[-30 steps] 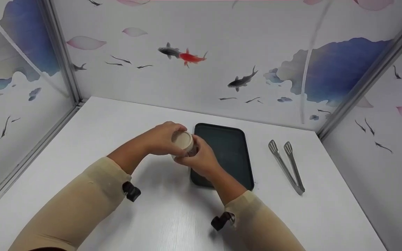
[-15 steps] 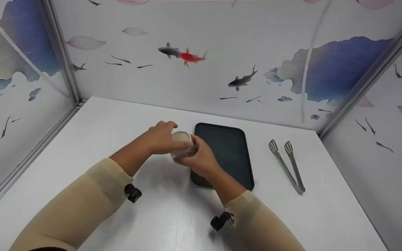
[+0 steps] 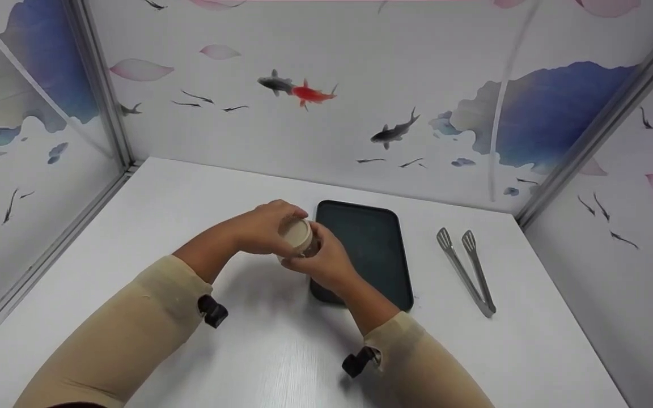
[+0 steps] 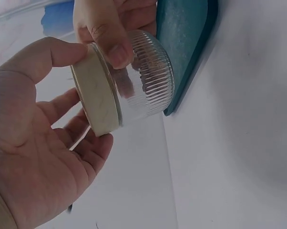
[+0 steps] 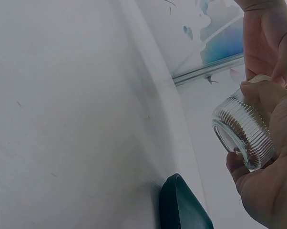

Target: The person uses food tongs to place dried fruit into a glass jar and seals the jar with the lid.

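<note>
A clear ribbed glass jar [image 4: 155, 86] with a cream lid [image 4: 97, 93] is held above the table, close to the left edge of the dark tray. My left hand [image 3: 261, 228] grips the lid, its thumb on one side and fingertips along the other rim. Curled round the glass body is my right hand [image 3: 329, 259], whose thumb presses just below the lid in the left wrist view. The jar lies tilted between the hands. Something brownish shows through the ribs in the right wrist view, its kind unclear.
The dark green-black tray [image 3: 369, 249] lies on the white table [image 3: 236, 351] under and beyond the right hand. Metal tongs [image 3: 465, 272] with slotted ends lie spread to the tray's right. Patterned panels [image 3: 326, 141] enclose the back and sides.
Half a second ago the left fingers were lifted off the lid with the thumb across it; now they grip the rim again. The right hand and jar have stayed nearly in place.
</note>
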A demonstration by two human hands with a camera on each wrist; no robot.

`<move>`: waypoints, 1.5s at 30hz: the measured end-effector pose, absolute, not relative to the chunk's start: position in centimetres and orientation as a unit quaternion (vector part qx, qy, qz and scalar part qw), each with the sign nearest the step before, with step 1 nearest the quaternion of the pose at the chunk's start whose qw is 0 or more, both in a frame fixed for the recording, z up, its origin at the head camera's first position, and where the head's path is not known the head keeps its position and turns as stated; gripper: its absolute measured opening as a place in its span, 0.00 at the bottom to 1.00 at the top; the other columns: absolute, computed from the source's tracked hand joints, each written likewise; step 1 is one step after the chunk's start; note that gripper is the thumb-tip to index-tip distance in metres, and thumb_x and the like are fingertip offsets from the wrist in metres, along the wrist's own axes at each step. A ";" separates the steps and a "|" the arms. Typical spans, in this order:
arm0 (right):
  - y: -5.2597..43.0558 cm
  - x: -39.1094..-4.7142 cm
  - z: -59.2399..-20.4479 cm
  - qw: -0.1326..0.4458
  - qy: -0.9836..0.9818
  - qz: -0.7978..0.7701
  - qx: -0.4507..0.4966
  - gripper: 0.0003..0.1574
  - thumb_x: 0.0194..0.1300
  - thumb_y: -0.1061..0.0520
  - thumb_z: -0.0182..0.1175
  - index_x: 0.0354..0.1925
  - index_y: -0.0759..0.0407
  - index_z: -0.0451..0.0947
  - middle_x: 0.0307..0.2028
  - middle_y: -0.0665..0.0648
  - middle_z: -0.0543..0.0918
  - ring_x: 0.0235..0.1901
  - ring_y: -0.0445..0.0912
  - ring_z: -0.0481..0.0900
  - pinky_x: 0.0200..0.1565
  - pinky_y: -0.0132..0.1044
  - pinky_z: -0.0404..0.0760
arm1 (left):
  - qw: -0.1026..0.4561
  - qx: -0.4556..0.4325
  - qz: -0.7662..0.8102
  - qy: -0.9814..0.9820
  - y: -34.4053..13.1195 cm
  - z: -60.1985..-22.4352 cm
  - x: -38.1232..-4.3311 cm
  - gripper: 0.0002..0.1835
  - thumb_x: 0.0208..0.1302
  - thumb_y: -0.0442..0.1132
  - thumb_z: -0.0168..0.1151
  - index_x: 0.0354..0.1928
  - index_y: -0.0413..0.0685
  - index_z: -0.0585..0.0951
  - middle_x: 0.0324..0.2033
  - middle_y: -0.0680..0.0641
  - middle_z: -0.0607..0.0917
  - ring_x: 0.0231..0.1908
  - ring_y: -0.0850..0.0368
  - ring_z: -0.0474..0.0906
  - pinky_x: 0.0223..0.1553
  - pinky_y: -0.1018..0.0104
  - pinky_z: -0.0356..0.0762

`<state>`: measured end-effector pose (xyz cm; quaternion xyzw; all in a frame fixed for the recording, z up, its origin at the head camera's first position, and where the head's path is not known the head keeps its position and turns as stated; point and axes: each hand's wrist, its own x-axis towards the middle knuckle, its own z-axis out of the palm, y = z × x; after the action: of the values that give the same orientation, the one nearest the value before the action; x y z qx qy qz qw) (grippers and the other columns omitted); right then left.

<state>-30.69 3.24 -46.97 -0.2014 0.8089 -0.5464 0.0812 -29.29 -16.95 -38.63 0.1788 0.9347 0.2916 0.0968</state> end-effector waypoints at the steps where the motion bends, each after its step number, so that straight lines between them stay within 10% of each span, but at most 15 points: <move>1: 3.2 -30.7 -47.0 0.080 0.810 -0.545 -0.200 0.60 0.57 0.45 0.83 0.79 0.48 0.64 0.71 0.51 0.76 0.70 0.48 0.77 0.70 0.48 0.81 | 0.097 0.176 0.295 0.934 -17.0 -38.7 -29.3 0.46 0.60 0.52 0.75 0.80 0.56 0.69 0.75 0.45 0.71 0.64 0.45 0.75 0.58 0.47 0.83; 8: 3.1 -30.9 -47.1 0.088 0.802 -0.559 -0.189 0.60 0.57 0.48 0.83 0.80 0.48 0.63 0.70 0.53 0.77 0.68 0.50 0.79 0.65 0.46 0.84 | 0.078 0.128 0.320 0.935 -17.2 -39.2 -29.1 0.50 0.59 0.67 0.72 0.76 0.48 0.70 0.69 0.41 0.74 0.59 0.46 0.79 0.57 0.48 0.84; 21: 3.2 -30.9 -47.6 0.094 0.793 -0.564 -0.210 0.57 0.57 0.48 0.83 0.78 0.47 0.65 0.69 0.50 0.78 0.69 0.47 0.78 0.68 0.46 0.82 | 0.089 0.206 0.313 0.923 -17.8 -39.3 -29.5 0.43 0.59 0.44 0.74 0.78 0.53 0.71 0.73 0.46 0.72 0.62 0.46 0.76 0.58 0.48 0.83; 31: 3.0 -31.0 -47.3 0.091 0.807 -0.552 -0.186 0.61 0.56 0.47 0.83 0.80 0.49 0.64 0.69 0.53 0.78 0.66 0.49 0.80 0.63 0.45 0.86 | 0.082 0.131 0.306 0.939 -16.9 -39.7 -29.2 0.57 0.58 0.74 0.70 0.83 0.56 0.63 0.72 0.43 0.71 0.63 0.46 0.75 0.57 0.48 0.83; 45: 3.0 -30.8 -47.4 0.089 0.807 -0.549 -0.200 0.56 0.55 0.47 0.83 0.76 0.46 0.68 0.68 0.51 0.78 0.66 0.47 0.79 0.65 0.45 0.84 | 0.084 0.173 0.290 0.938 -16.8 -39.4 -29.5 0.42 0.59 0.53 0.74 0.76 0.55 0.74 0.71 0.45 0.75 0.60 0.46 0.77 0.54 0.49 0.84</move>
<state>-30.78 2.98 -47.42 -0.2004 0.8066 -0.5490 0.0888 -29.48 -16.84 -39.37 0.1735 0.9375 0.2898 0.0837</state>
